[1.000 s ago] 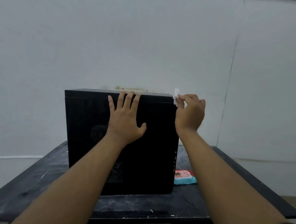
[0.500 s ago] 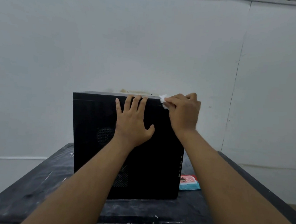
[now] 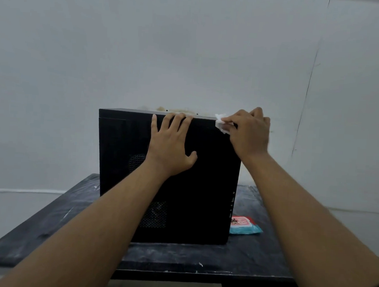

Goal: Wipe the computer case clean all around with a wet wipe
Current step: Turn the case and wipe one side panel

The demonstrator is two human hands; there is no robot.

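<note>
A black computer case [image 3: 203, 188] stands upright on a dark table [image 3: 177, 255], its vented side panel facing me. My left hand [image 3: 173, 144] lies flat against the upper part of that panel, its fingertips curling over the top edge. My right hand [image 3: 249, 133] pinches a small crumpled white wet wipe [image 3: 221, 123] and holds it against the case's upper right corner. The top face and the far sides of the case are hidden from me.
A blue and red pack of wet wipes [image 3: 244, 225] lies on the table just right of the case. The table's surface is scuffed with white marks. A pale wall [image 3: 189, 54] stands close behind the case.
My right hand slid the wipe left along the top edge, then back out to the right corner. My left hand stayed pressed on the panel. The view shifted slightly.
</note>
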